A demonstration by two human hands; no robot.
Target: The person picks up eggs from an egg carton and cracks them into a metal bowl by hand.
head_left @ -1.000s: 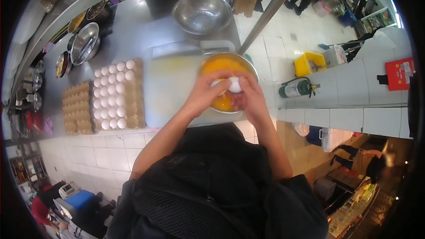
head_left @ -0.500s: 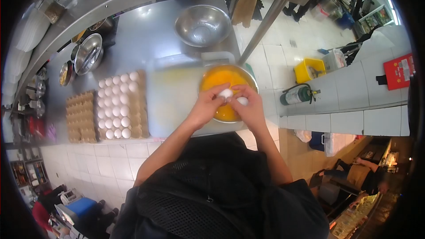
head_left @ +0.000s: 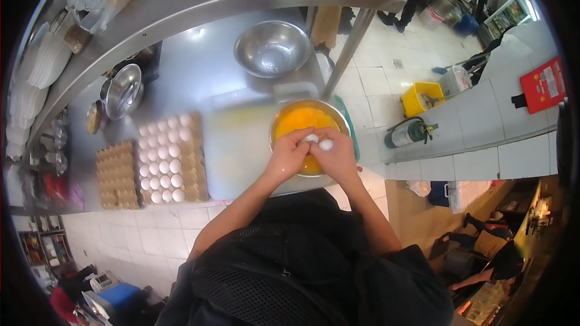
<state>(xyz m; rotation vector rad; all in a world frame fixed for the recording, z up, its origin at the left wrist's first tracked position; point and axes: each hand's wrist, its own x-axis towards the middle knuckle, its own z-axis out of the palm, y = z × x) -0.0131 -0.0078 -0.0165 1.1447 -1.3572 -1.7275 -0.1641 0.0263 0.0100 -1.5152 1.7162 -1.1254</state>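
Over a steel bowl (head_left: 346, 122) of yellow egg yolks (head_left: 302, 118), my hands meet with their fingertips nearly together. My left hand (head_left: 287, 157) is closed around one side of a white egg (head_left: 311, 138), mostly covered by fingers. My right hand (head_left: 338, 158) grips the egg's other side, and a second white egg (head_left: 326, 145) is tucked in its fingers. Whether the first egg's shell is split cannot be made out. Left of the bowl lies a pale cutting board (head_left: 237, 145). Beyond it, a cardboard egg tray (head_left: 196, 172) carries several white eggs.
An egg-free cardboard tray (head_left: 116, 175) lies at the left. A steel bowl (head_left: 273, 48) stands farther back on the steel counter (head_left: 193, 66). A metal shelf (head_left: 241, 1) and its post (head_left: 353, 48) border the work area. People are visible at the edges.
My hands have drawn closer together, and the fingers now cover more of the first egg. The view has shifted slightly, so the counter and trays appear lower.
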